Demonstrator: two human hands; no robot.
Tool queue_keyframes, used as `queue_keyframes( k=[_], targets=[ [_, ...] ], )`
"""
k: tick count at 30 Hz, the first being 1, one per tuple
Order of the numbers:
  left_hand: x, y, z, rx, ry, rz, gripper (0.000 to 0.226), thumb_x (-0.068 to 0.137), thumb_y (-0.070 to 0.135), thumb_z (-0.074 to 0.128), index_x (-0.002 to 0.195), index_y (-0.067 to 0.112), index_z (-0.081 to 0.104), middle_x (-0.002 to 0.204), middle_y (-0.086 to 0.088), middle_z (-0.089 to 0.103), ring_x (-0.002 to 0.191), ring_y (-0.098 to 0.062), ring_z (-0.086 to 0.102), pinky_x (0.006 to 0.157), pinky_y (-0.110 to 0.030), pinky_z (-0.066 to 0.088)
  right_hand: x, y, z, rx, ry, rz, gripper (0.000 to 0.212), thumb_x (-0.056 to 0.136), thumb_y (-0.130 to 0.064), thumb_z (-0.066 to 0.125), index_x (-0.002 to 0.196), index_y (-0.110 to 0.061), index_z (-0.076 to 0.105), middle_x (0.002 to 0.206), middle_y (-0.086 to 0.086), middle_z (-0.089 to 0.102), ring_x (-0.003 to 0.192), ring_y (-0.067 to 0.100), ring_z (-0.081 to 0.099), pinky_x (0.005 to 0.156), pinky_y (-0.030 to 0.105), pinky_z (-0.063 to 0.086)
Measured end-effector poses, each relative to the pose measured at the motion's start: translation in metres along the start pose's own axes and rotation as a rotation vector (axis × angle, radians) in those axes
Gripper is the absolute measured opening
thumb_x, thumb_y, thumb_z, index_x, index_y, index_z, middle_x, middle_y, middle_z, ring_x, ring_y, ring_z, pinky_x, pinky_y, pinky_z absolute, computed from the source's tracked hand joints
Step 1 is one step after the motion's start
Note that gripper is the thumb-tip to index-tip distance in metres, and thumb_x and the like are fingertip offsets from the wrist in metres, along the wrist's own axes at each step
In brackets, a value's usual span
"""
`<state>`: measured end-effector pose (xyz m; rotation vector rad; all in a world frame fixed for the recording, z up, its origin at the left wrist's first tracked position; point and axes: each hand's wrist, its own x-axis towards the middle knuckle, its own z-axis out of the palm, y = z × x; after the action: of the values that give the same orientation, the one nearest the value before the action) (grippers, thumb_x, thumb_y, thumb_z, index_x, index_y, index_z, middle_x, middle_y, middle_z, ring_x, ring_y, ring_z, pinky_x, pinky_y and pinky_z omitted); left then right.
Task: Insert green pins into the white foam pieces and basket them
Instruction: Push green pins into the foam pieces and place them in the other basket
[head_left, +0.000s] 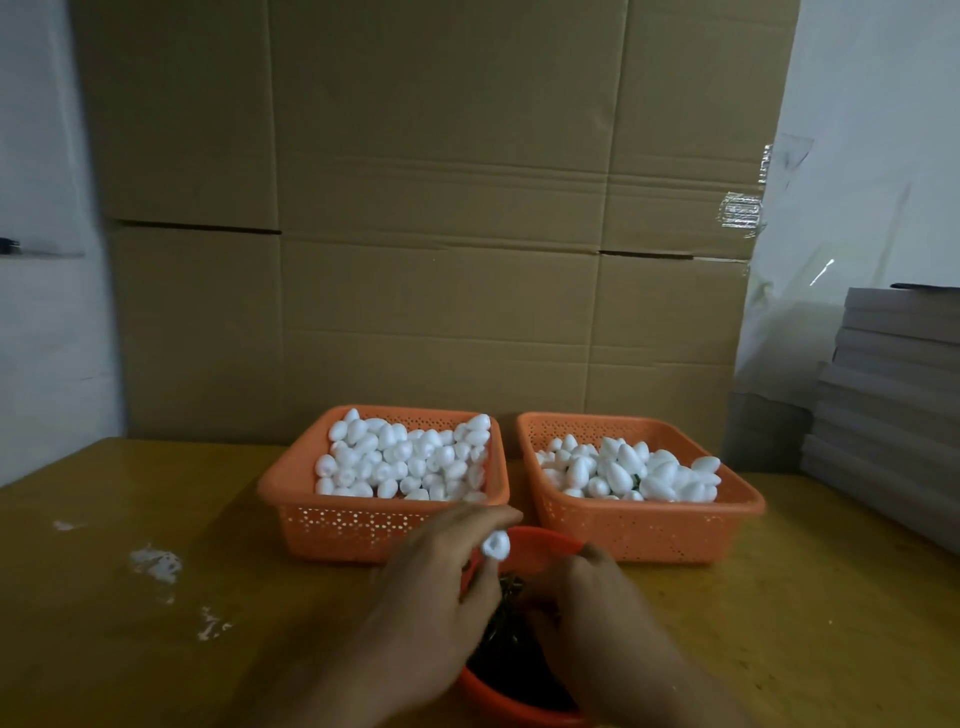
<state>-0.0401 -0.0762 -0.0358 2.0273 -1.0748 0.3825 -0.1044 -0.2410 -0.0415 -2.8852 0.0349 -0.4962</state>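
- White foam piece (495, 545), small and egg-shaped, is pinched between the fingertips of the left hand (441, 582), just above the far rim of the red bowl (519, 701).
- Red bowl sits at the near edge of the wooden table (156, 623) and holds a dark tangle of green pins (506, 613).
- Right hand (587, 608) reaches down into the bowl with its fingers curled among the pins; whether it has hold of one cannot be told.
- Left orange basket (332, 525) stands just beyond the bowl, to its left, filled with plain white foam pieces.
- Right orange basket (649, 530) stands just beyond the bowl, to its right, holding foam pieces with a bit of green showing between them.
- White foam crumbs (156, 564) lie scattered on the table well to the left of the bowl.
- Cardboard sheets (415, 208) stand upright behind the baskets.
- Grey stacked boards (883, 415) rise beyond the right basket, to its right.
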Motion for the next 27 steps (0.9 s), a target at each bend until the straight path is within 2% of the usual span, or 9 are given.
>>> queue_keyframes(
  k=[3, 7, 10, 13, 15, 17, 23, 25, 27],
  targets=[
    [-0.007, 0.004, 0.006, -0.013, -0.025, 0.022, 0.041, 0.104, 0.026, 0.048, 0.137, 0.050, 0.047, 0.134, 0.032, 0.048, 0.130, 0.013, 0.036, 0.105, -0.009, 0.029, 0.006, 0.006, 0.000, -0.048, -0.077, -0.016, 0.021, 0.093, -0.025, 0.049, 0.092, -0.019, 0.069, 0.097, -0.001, 0.071, 0.099, 0.020, 0.059, 0.096, 0.033, 0.043],
    [-0.009, 0.010, 0.008, -0.010, -0.039, 0.046, 0.030, 0.105, 0.025, 0.046, 0.126, 0.042, 0.060, 0.116, 0.023, 0.057, 0.118, 0.007, 0.047, 0.096, -0.009, 0.033, 0.010, 0.005, 0.002, -0.090, -0.216, -0.072, 0.032, 0.092, -0.045, 0.055, 0.113, -0.024, 0.067, 0.114, -0.003, 0.069, 0.111, 0.021, 0.059, 0.103, 0.033, 0.040],
    [-0.011, 0.009, 0.006, -0.029, -0.041, 0.027, 0.026, 0.104, 0.030, 0.047, 0.123, 0.041, 0.061, 0.116, 0.024, 0.059, 0.117, 0.009, 0.048, 0.094, -0.008, 0.034, 0.011, 0.003, 0.001, -0.107, -0.271, -0.100, 0.031, 0.091, -0.042, 0.057, 0.113, -0.022, 0.067, 0.115, 0.000, 0.069, 0.109, 0.023, 0.061, 0.100, 0.034, 0.042],
    [-0.015, 0.006, 0.005, -0.063, -0.045, -0.036, 0.028, 0.099, 0.036, 0.057, 0.125, 0.047, 0.056, 0.119, 0.029, 0.057, 0.119, 0.011, 0.046, 0.094, -0.006, 0.035, 0.012, 0.001, 0.000, -0.123, -0.262, -0.092, 0.024, 0.090, -0.035, 0.056, 0.098, -0.015, 0.066, 0.107, 0.004, 0.070, 0.100, 0.025, 0.063, 0.088, 0.031, 0.044],
    [-0.017, 0.005, 0.005, -0.063, -0.049, -0.063, 0.038, 0.093, 0.031, 0.065, 0.124, 0.050, 0.054, 0.119, 0.031, 0.057, 0.119, 0.010, 0.048, 0.099, -0.014, 0.040, 0.012, 0.001, 0.000, -0.123, -0.256, -0.058, 0.020, 0.090, -0.031, 0.055, 0.091, -0.013, 0.063, 0.102, 0.005, 0.070, 0.095, 0.026, 0.063, 0.081, 0.031, 0.045],
    [-0.018, 0.005, 0.005, -0.058, -0.050, -0.081, 0.042, 0.092, 0.027, 0.067, 0.122, 0.052, 0.052, 0.116, 0.032, 0.058, 0.117, 0.009, 0.050, 0.099, -0.019, 0.044, 0.012, 0.000, 0.001, -0.099, -0.254, -0.021, 0.020, 0.088, -0.028, 0.055, 0.093, -0.012, 0.066, 0.099, 0.004, 0.070, 0.092, 0.025, 0.064, 0.081, 0.035, 0.050],
    [-0.017, 0.008, 0.005, -0.108, -0.033, -0.113, 0.032, 0.095, 0.037, 0.064, 0.112, 0.057, 0.047, 0.108, 0.030, 0.061, 0.107, 0.006, 0.056, 0.081, -0.014, 0.044, 0.008, -0.003, -0.002, -0.083, -0.240, 0.044, 0.016, 0.090, -0.029, 0.055, 0.083, -0.015, 0.060, 0.092, 0.006, 0.069, 0.085, 0.026, 0.064, 0.073, 0.038, 0.051],
    [-0.017, 0.010, 0.004, -0.114, -0.032, -0.100, 0.027, 0.094, 0.038, 0.065, 0.111, 0.054, 0.050, 0.105, 0.029, 0.061, 0.102, 0.007, 0.056, 0.075, -0.011, 0.039, 0.007, -0.003, -0.002, -0.076, -0.240, 0.049, 0.018, 0.092, -0.029, 0.054, 0.091, -0.013, 0.062, 0.096, 0.005, 0.069, 0.088, 0.025, 0.065, 0.077, 0.039, 0.053],
    [-0.016, 0.010, 0.003, -0.115, -0.011, -0.066, 0.021, 0.093, 0.038, 0.067, 0.109, 0.047, 0.057, 0.103, 0.027, 0.061, 0.100, 0.006, 0.055, 0.076, -0.009, 0.038, 0.006, -0.004, -0.003, -0.076, -0.246, 0.061, 0.020, 0.094, -0.028, 0.052, 0.103, -0.015, 0.063, 0.102, 0.003, 0.069, 0.093, 0.024, 0.065, 0.081, 0.040, 0.054]
  ],
)
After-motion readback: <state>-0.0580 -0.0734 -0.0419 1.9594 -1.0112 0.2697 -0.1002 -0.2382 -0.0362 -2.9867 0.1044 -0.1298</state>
